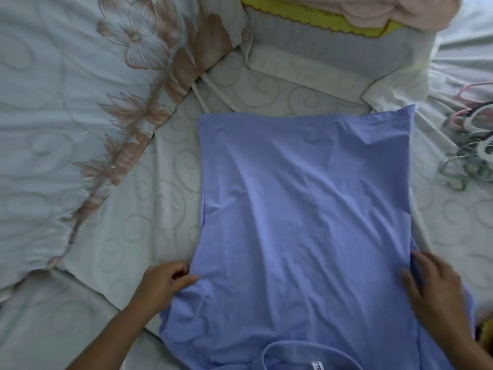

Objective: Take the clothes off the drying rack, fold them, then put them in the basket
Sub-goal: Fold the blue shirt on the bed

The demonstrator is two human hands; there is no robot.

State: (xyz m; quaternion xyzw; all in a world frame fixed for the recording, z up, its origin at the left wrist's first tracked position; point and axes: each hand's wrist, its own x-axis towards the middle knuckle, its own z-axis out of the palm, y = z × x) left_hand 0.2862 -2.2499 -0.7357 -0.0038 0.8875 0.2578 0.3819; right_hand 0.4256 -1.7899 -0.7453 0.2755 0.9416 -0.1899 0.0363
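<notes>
One blue T-shirt (301, 209) lies flat on the bed (170, 145), collar nearest the person, hem farthest; its long axis runs near to far. Two hands in view. Left hand (165, 280): fingers curled, pinching the shirt's left edge. Right hand (433, 288): fingers mostly extended over the right edge, with fabric between thumb and forefinger; actual grip cannot be told. Right of the shirt is a heap of hangers (469, 145), count unclear. Left: one floral quilt (80, 102). Beyond the hem: one pillow (333, 52), pink cloth (400, 9) on top.
</notes>
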